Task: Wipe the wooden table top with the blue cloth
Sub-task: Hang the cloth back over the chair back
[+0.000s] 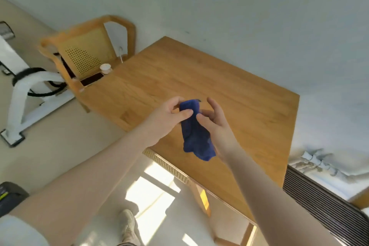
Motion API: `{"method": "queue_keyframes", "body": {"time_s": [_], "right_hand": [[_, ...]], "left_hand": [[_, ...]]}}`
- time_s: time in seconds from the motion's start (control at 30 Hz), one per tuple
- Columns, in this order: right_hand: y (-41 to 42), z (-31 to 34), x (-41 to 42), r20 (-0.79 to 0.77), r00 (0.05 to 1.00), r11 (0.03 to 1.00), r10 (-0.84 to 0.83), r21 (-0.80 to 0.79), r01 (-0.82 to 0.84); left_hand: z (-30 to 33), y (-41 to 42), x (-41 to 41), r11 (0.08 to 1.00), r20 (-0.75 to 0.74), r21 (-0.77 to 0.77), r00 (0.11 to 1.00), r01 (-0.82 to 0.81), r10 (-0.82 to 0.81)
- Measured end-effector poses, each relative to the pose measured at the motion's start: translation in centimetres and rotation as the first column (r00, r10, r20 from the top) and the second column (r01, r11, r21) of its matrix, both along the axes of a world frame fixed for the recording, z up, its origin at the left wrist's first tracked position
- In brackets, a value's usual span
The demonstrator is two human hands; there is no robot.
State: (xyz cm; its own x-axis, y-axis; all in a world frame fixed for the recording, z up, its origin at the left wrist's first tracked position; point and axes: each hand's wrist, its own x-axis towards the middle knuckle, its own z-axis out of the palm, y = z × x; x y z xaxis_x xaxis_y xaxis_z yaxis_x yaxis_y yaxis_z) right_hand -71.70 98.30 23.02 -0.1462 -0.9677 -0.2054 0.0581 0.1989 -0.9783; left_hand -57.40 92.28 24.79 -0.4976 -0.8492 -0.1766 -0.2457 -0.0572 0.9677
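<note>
**Holding the blue cloth above the worktop, wipe not yet begun**

Looking down from the head camera, we see the blue cloth (pixel 196 130) bunched and hanging between both hands over the near middle of the wooden worktop (pixel 229 78). It looks to be held in the air, not lying on the wood, though we cannot tell how high. Our left hand (pixel 167 117) pinches its upper edge between thumb and fingers (pixel 184 114). Our right hand (pixel 214 122) holds the other side, fingers curled round the fabric. Off the far left corner stands a wooden chair (pixel 85 52), with a small white cup (pixel 105 67) by that corner.

We judge this to be the readying step: the cloth is being gathered or folded into a pad. The next move calls for lowering it flat onto the wood, pressing with one hand, and sweeping in overlapping strokes, steering round the cup.
</note>
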Motion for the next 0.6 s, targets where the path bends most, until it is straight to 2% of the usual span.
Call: {"method": "queue_keyframes", "body": {"time_s": [0.1,0.23,0.3,0.4,0.43,0.5,0.57,0.6], "right_hand": [[-5.8,0.7,4.9,0.025,0.998,0.998,0.054,-0.019,-0.054],[-14.1,1.9,12.2,-0.035,0.966,0.965,0.256,-0.045,-0.258],[-18.1,2.3,15.6,-0.139,0.936,0.939,0.323,-0.079,-0.335],[-23.6,2.8,19.7,-0.345,0.907,0.943,0.242,-0.136,-0.304],[-25.2,3.0,20.9,-0.433,0.876,0.943,0.214,-0.141,-0.3],[-28.1,3.3,23.0,-0.567,0.777,0.909,0.274,-0.111,-0.401],[-31.1,2.8,25.0,-0.609,0.705,0.868,0.364,-0.052,-0.493],[-32.4,2.5,26.1,-0.611,0.697,0.862,0.375,-0.048,-0.505]], "left_hand": [[0.7,-4.7,6.0,0.999,-0.023,-0.052,1.0,0.008,-0.01],[1.2,-11.5,14.3,0.992,-0.02,-0.126,1.0,0.018,-0.02],[1.2,-14.6,18.2,0.989,-0.018,-0.144,1.0,-0.017,0.015],[0.9,-18.7,23.3,0.989,0.012,-0.13,0.998,-0.063,0.065],[0.7,-19.8,24.8,0.989,0.063,-0.139,0.996,-0.049,0.058],[0.1,-22.2,27.6,0.97,0.242,-0.241,0.968,0.003,0.058],[-0.3,-24.8,29.9,0.935,0.429,-0.344,0.9,0.086,0.075],[-0.5,-26.0,31.0,0.918,0.478,-0.38,0.874,0.112,0.091]]}}
